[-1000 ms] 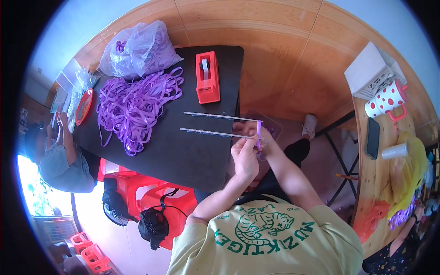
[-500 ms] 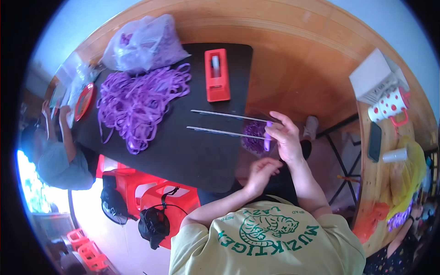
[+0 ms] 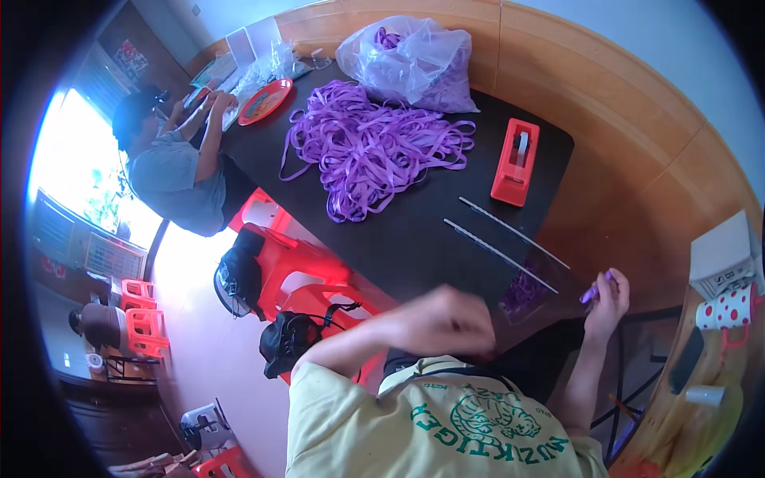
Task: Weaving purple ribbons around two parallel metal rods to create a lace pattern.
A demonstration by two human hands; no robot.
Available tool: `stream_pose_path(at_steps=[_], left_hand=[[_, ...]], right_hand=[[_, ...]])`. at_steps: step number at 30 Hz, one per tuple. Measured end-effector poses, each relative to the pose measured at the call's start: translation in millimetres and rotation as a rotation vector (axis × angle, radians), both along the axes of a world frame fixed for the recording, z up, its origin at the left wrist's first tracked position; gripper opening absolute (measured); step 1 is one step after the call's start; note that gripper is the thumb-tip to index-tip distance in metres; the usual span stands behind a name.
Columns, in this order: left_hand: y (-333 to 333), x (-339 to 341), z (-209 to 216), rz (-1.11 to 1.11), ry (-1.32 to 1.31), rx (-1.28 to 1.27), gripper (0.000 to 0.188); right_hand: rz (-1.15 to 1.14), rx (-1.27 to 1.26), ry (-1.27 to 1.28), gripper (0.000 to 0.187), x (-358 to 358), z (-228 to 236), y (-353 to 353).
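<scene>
My right hand (image 3: 609,301) is raised off the table's right edge, fingers closed around a small purple piece (image 3: 590,294), which looks like folded ribbon. My left hand (image 3: 446,320) is over my lap at the near table edge, smeared by motion, its fingers not readable. Two thin pale rods (image 3: 500,255) lie side by side on the dark table (image 3: 398,247), their right ends jutting past its edge. Beneath those ends sits a clear container or bag (image 3: 522,296) with purple pieces. A large tangled heap of purple ribbon (image 3: 370,155) covers the middle of the table.
Behind the heap stands a clear plastic bag (image 3: 414,64) of purple ribbon. A red tape dispenser (image 3: 515,163) is near the right corner. A red tray (image 3: 265,102) lies far left, by another person (image 3: 179,171). Red stools (image 3: 299,263) and a wooden counter (image 3: 669,414) flank me.
My view has swung left. The purple piece, earlier at the rods' right ends, is now away from them in my right hand. My left hand has moved left and blurred.
</scene>
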State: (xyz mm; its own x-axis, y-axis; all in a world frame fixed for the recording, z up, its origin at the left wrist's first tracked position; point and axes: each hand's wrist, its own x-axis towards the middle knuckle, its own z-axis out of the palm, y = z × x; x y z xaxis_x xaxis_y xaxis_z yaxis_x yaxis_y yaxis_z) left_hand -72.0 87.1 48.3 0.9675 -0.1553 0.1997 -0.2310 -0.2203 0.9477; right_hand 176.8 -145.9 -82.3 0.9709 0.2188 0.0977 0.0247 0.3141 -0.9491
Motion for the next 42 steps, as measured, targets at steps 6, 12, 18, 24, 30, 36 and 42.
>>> stream_pose_path(at_steps=[6,12,18,24,30,36,42], left_hand=[[100,22,-20,1.319,-0.082,1.096,0.018],[95,15,-39,1.27,-0.171,1.148,0.009],[3,19,-40,0.527,-0.301,0.594,0.016],[-18,6,-21,0.29,-0.242,0.261,0.007],[13,-3,-8,0.115,0.34,-0.256,0.013],[-39,17,-29,0.004,0.447,-0.611,0.014],[-104,45,-74,-0.066,0.52,-0.556,0.016]], right_hand=[[0.172,-1.083,-0.328,0.019,62,-129,-1],[-0.19,-0.667,-0.52,0.014,11,-67,18],[0.321,-0.435,-0.962,0.03,-102,89,59],[0.932,-0.423,-0.692,0.028,-110,83,81],[0.6,-0.287,-0.589,0.009,-73,112,29],[0.329,-0.623,-0.575,0.026,-37,109,-25],[1.039,-0.477,-0.39,0.062,-64,102,-35]])
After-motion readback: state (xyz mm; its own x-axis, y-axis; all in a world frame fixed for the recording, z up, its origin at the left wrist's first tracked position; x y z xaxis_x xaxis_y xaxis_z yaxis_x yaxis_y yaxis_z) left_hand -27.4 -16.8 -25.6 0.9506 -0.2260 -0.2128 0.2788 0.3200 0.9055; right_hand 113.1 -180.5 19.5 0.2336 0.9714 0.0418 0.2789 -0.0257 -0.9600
